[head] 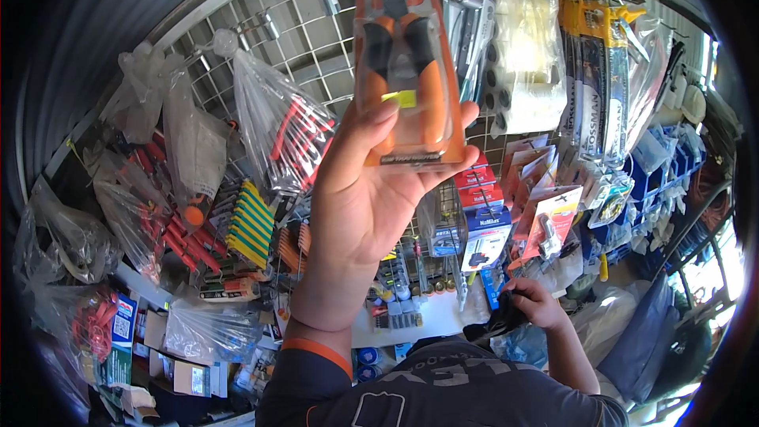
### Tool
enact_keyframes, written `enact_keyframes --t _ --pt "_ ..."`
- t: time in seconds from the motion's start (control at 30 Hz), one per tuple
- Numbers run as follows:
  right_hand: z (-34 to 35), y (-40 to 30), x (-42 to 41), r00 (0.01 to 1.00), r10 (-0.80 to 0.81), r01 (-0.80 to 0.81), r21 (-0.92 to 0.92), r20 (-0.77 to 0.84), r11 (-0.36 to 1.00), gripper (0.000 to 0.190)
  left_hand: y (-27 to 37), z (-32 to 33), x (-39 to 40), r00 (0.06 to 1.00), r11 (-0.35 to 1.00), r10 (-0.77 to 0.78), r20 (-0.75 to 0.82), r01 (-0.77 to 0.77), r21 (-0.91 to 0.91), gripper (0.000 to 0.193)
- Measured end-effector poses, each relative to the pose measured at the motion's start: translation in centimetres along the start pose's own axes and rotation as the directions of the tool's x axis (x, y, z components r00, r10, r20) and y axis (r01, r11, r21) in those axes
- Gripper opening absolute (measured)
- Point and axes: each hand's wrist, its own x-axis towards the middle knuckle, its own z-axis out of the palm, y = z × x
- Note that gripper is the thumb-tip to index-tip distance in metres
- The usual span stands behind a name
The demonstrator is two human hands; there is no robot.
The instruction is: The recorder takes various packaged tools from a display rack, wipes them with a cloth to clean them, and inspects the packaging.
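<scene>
My left hand (pixel 370 207) is raised in the centre, palm towards me. It grips a blister pack of pliers (pixel 409 71) with orange and black handles, thumb on the front and fingers around the far edge. A small yellow sticker (pixel 399 98) is on the clear plastic. The pack stands upright before a white wire grid (pixel 302 29). Lower right, my right hand (pixel 536 302) holds a bunched black cloth-like item (pixel 501 314), whose exact kind I cannot tell. Beside that hand hangs a carded metal fitting (pixel 551 225).
Bagged red-handled tools (pixel 299 142) hang on the left, near yellow-green packs (pixel 252 225). Right of the pliers are packaged hacksaw-like tools (pixel 599 77) and boxed goods (pixel 486 237). Blue bins (pixel 658 172) stand at far right. Open cartons (pixel 184 367) and plastic bags (pixel 207 326) crowd the lower left.
</scene>
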Motion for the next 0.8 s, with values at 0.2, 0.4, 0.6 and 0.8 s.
enact_keyframes --t 0.2,0.4,0.6,0.8 --pt "0.0 2.0 0.0 0.998 0.052 -0.051 0.05 -0.035 0.997 0.021 0.9 1.1 -0.3 1.0 1.0 -0.012 0.015 0.012 0.019 0.057" --pt "0.5 2.8 0.4 0.997 0.074 -0.075 0.023 0.032 0.997 0.022 2.1 1.8 0.8 0.994 0.985 -0.001 0.106 0.019 -0.169 0.059" --pt "1.5 2.3 0.4 0.996 0.069 -0.072 -0.063 -0.055 0.995 0.023 4.3 2.2 1.6 0.95 0.925 -0.009 0.312 0.127 -0.359 0.076" --pt "1.2 2.9 0.1 0.997 0.035 -0.041 -0.095 -0.066 0.995 0.022 4.8 1.8 1.7 0.952 0.951 -0.008 0.306 0.102 -0.292 0.082"
